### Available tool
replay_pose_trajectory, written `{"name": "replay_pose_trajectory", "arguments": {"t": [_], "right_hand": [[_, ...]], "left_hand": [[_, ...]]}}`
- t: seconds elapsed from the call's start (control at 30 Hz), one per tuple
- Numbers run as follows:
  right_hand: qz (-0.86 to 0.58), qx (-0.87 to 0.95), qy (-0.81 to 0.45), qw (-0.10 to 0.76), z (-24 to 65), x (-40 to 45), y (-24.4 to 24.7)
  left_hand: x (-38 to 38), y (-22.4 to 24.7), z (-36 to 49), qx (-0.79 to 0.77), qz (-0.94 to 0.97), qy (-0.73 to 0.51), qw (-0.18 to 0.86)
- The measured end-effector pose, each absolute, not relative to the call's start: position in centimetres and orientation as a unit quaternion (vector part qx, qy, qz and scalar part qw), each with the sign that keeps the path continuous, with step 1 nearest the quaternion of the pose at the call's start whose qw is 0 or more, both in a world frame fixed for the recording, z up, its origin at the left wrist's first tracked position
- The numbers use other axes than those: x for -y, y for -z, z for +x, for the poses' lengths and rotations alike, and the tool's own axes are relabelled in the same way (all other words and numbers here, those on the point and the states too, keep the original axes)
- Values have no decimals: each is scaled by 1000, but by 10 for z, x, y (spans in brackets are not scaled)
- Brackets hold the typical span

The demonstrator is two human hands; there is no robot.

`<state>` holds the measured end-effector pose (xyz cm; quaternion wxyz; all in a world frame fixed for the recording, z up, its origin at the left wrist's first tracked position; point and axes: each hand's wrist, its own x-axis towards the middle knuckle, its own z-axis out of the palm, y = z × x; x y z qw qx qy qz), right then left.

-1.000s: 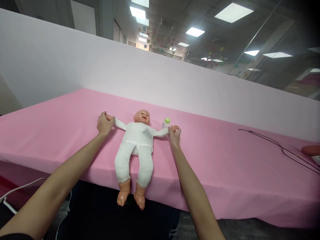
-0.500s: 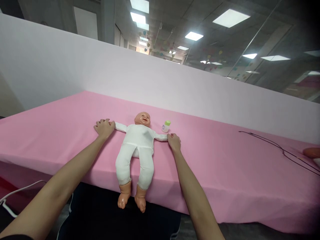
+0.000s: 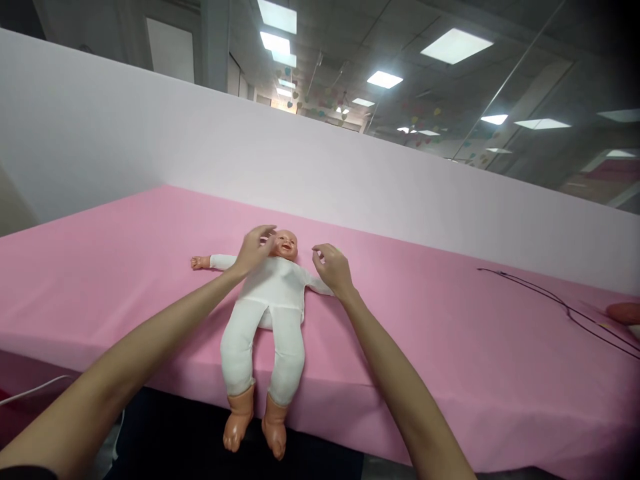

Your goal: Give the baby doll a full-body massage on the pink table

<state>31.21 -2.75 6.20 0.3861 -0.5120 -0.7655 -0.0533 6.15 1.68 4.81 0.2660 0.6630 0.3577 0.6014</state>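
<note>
A baby doll [image 3: 273,287] with a white cloth body lies on its back on the pink-covered table, its feet hanging over the front edge. Beside the doll's head [image 3: 287,245], my left hand [image 3: 256,248] has its fingers curved and apart; whether it touches the head I cannot tell. On the other side, my right hand [image 3: 333,268] hovers over the doll's arm with loosely bent fingers, and no held thing shows in it. That hand covers the end of this arm and the spot of the small green-capped bottle. The doll's other arm is stretched out sideways.
Thin black cables [image 3: 560,300] run across the right part of the pink cloth [image 3: 440,320]. A brown rounded thing [image 3: 623,312] is cut off at the right edge. Behind the table stands a low white wall [image 3: 350,180]. A white cable [image 3: 40,390] hangs at lower left.
Both hands have let go of the doll's hands and moved inward toward its head. The small bottle, visible before, is now hidden behind my right hand.
</note>
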Motion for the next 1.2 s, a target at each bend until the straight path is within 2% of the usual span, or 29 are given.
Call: {"name": "replay_pose_trajectory", "arguments": {"t": [0.1, 0.2, 0.43, 0.6, 0.73, 0.9, 1.0, 1.1, 1.2], "right_hand": [[-510, 786, 57, 345, 304, 10, -60], [-521, 783, 59, 336, 307, -5, -54], [-566, 690, 142, 428, 355, -19, -34], [-579, 663, 169, 443, 373, -15, -17], [-619, 650, 135, 420, 371, -18, -5], [-628, 678, 19, 382, 372, -22, 6], [-624, 688, 9, 372, 375, -19, 4], [-629, 676, 20, 384, 370, -9, -4], [-592, 676, -13, 439, 347, 6, -17]], "left_hand": [[-32, -58, 98, -331, 542, -592, 497], [-45, -59, 125, -313, 490, -549, 600], [-43, -53, 158, -311, 475, -468, 678], [-39, -61, 183, -342, 434, -396, 734], [-49, -67, 208, -351, 408, -356, 764], [-62, -64, 232, -343, 365, -364, 785], [-64, -61, 235, -347, 359, -362, 787], [-62, -65, 230, -343, 368, -348, 791], [-50, -75, 224, -313, 408, -355, 781]]}}
